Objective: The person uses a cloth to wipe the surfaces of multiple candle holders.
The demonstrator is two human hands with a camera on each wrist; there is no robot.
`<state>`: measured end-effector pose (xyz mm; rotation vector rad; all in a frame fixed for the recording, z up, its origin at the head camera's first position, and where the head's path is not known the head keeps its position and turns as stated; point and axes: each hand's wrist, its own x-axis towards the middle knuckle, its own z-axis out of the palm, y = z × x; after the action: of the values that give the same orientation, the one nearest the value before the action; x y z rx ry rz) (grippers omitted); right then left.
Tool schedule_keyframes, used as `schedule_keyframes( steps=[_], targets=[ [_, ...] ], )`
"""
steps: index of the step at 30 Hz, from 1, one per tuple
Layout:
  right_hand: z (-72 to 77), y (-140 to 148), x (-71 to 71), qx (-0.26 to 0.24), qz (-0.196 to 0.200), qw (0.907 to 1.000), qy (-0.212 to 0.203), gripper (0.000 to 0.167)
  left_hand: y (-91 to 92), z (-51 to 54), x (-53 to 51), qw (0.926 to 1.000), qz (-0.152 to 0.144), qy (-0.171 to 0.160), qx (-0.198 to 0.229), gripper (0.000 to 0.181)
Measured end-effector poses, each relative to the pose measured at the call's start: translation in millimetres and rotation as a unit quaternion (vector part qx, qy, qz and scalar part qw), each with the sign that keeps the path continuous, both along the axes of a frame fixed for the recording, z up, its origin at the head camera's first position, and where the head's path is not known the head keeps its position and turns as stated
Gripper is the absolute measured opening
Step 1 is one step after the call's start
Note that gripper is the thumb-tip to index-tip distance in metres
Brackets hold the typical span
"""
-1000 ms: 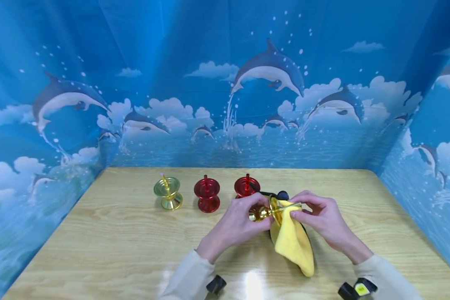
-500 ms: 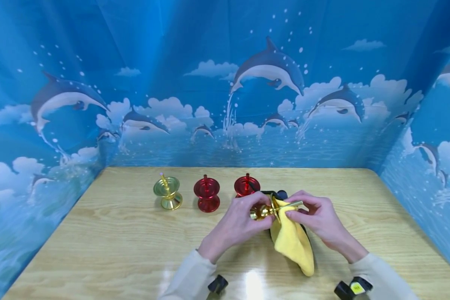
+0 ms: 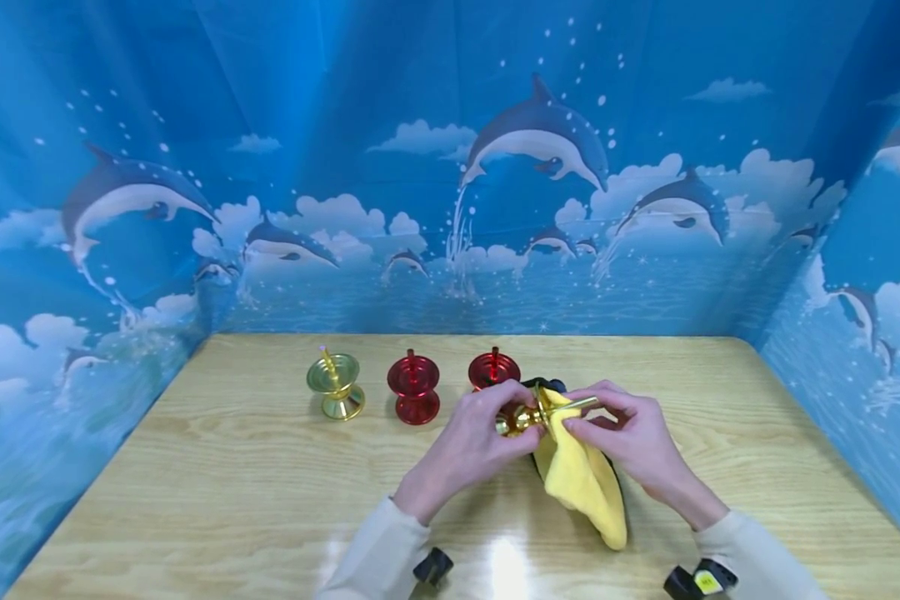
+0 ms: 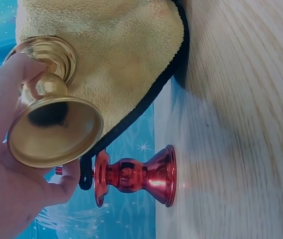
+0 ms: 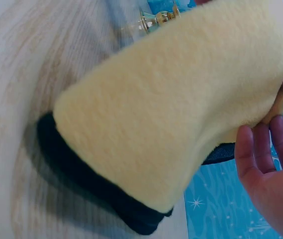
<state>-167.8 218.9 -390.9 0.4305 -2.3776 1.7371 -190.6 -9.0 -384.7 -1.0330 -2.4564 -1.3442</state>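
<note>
- Over the last half second, both hands, the cloth and the held piece have shifted slightly left; the grips look the same, and the three standing pieces have stayed put. This suggests a small rubbing or adjusting motion, with the work on the spike still in hand.
- The left hand (image 3: 480, 433) has its fingers and thumb closed around the middle of the held gold holder (image 3: 524, 418), below its dish.
- The right hand (image 3: 641, 429) pinches the yellow cloth (image 3: 581, 479) beside the spike, thumb and fingertips close together.
- That held holder lies sideways above the tabletop (image 3: 232, 483), right of centre: hollow foot to the left, spike to the right. The cloth touches it by the dish and hangs down toward the near side.
- Holders: four in all, two gold and two red. One gold is held; three stand upright in a row toward the far side: the standing gold holder (image 3: 333, 379) at left, the middle red holder (image 3: 413, 382), and the right red holder (image 3: 494, 369), partly hidden by the left hand in the head view.
- Cloths: one, with black edging (image 5: 86, 179).
- Hands: two.
</note>
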Motion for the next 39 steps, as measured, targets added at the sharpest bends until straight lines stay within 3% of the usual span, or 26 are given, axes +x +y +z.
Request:
schedule_keyframes(
  steps=[6, 14, 20, 29, 33, 39],
  targets=[
    [-1.6, -2.2, -0.8, -0.032, 0.002, 0.9993, -0.02, 0.031, -0.5, -1.6, 0.1, 0.9999, 0.008, 0.01, 0.001, 0.021],
    [1.1, -1.7, 3.0, -0.08, 0.016, 0.9937, -0.077, 0.029, -1.4, -2.2, -0.4, 1.0, 0.001, -0.004, -0.005, 0.02],
    [2.4, 5.7, 1.4, -0.054, 0.019, 0.9964, -0.063, 0.027, -4.0, -1.1, -1.0, 1.0, 0.005, -0.005, -0.003, 0.02],
    [0.2, 6.5, 1.8, 0.039, 0.011, 0.9992, -0.001, 0.023, -8.7, -0.8, -2.5, 0.9999, 0.009, -0.002, 0.008, 0.021],
    [-3.0, 1.1, 2.8, 0.046, 0.009, 0.9989, -0.009, 0.02, -8.7, -2.1, -0.7, 0.9999, 0.011, 0.007, 0.008, 0.021],
    [-6.7, -5.2, 7.4, 0.048, 0.042, 0.9976, -0.029, 0.022, -9.3, -3.5, 0.7, 0.9993, 0.033, 0.008, 0.015, 0.021]
  ],
)
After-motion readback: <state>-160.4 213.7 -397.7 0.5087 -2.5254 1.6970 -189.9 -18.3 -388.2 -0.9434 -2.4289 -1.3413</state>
